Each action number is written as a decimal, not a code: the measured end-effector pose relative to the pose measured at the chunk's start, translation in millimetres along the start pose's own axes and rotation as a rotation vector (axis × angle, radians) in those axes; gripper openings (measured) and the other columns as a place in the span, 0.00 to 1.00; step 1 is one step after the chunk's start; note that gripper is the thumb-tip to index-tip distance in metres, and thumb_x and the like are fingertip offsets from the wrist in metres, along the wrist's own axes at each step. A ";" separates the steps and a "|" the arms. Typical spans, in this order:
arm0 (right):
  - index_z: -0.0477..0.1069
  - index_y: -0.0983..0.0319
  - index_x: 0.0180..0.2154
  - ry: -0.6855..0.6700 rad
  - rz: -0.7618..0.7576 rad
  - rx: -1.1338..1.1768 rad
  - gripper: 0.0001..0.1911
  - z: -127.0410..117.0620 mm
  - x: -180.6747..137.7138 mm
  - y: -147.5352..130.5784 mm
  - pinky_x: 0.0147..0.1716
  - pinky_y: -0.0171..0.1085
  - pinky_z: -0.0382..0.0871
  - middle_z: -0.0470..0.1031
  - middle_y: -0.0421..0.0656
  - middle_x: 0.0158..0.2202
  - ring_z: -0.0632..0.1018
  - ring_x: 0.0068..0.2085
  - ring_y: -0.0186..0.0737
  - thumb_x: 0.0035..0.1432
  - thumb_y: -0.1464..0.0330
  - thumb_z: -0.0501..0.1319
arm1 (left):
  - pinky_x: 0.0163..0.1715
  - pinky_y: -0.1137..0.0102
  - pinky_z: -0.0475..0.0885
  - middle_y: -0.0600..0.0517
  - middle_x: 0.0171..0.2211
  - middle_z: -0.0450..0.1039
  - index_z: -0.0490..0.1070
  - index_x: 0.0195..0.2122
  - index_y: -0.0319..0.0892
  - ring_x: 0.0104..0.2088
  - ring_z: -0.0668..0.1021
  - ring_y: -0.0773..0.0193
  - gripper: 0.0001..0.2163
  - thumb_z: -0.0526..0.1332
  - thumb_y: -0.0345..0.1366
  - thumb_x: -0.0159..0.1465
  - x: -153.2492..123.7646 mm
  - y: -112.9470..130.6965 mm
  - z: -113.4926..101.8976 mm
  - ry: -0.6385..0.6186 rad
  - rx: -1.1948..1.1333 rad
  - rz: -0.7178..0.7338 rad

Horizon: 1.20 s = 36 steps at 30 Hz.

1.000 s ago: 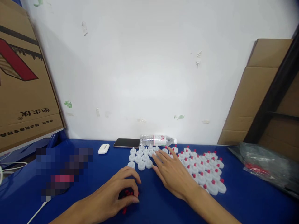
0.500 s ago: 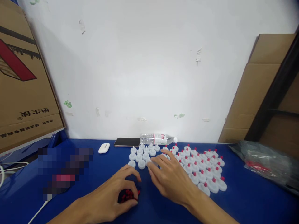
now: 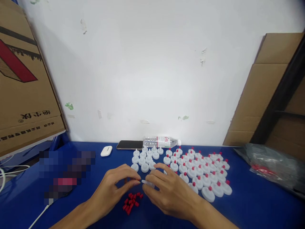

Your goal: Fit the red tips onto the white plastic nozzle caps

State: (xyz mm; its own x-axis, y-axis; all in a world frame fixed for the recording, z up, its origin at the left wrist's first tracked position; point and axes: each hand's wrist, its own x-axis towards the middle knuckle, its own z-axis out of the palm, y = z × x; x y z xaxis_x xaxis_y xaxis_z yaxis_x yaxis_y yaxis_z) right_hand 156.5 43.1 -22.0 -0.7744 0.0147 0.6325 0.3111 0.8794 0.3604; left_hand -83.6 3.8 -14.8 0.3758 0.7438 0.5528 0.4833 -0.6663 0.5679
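Note:
My right hand [image 3: 164, 187] grips a white plastic nozzle cap [image 3: 149, 183], tilted so its spout points left. The fingertips of my left hand [image 3: 119, 181] are pinched together just left of that spout; whatever they hold is too small or hidden to make out. Below, a loose pile of small red caps [image 3: 131, 202] lies on the blue table [image 3: 100, 203]. Beyond my hands stand several white nozzle caps [image 3: 144, 167] with bare spouts. On the right are many more white nozzle caps with red tips [image 3: 208, 194], some partly hidden by my right hand.
A clear water bottle [image 3: 162, 142] lies against the wall beside a dark phone [image 3: 130, 145]. A white earbud case [image 3: 106, 151] is left of them. A plastic bag [image 3: 267, 165] rests at far right. Cardboard [image 3: 259, 89] leans on the right; a box [image 3: 28, 79] stands left.
My left hand has risen from the red cap pile, uncovering it, and its fingers have closed to a pinch. My right hand has drawn back from the white caps, now holding one.

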 end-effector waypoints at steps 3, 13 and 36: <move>0.74 0.63 0.39 0.046 -0.040 0.001 0.10 1.2 3.3 -1.2 0.55 0.44 0.65 0.75 0.42 0.35 0.74 0.37 0.38 0.70 0.75 0.55 | 0.36 0.72 0.75 0.51 0.36 0.81 0.80 0.42 0.45 0.36 0.80 0.64 0.06 0.63 0.37 0.73 0.5 2.9 0.3 -0.014 0.000 0.041; 0.74 0.61 0.32 0.136 -0.056 -0.038 0.12 8.2 6.6 -2.8 0.51 0.40 0.68 0.75 0.41 0.33 0.74 0.36 0.37 0.68 0.77 0.58 | 0.38 0.73 0.74 0.51 0.37 0.82 0.80 0.45 0.45 0.36 0.81 0.64 0.05 0.63 0.31 0.72 -2.7 0.7 -2.1 -0.060 0.152 0.206; 0.77 0.54 0.31 0.379 -0.246 -0.080 0.11 -16.6 10.1 -9.9 0.53 0.35 0.70 0.83 0.36 0.44 0.75 0.56 0.36 0.66 0.71 0.60 | 0.25 0.74 0.75 0.48 0.39 0.77 0.71 0.61 0.44 0.25 0.76 0.68 0.28 0.71 0.48 0.63 -12.0 21.5 5.1 -0.361 -0.756 -0.401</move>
State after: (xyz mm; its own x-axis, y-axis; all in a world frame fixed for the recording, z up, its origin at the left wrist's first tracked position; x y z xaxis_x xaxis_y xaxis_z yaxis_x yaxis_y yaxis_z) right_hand 154.8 26.6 -7.8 -0.5787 -0.3784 0.7225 0.1966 0.7950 0.5738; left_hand -73.6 -19.1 -12.3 0.5768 0.8131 0.0781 0.0340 -0.1194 0.9923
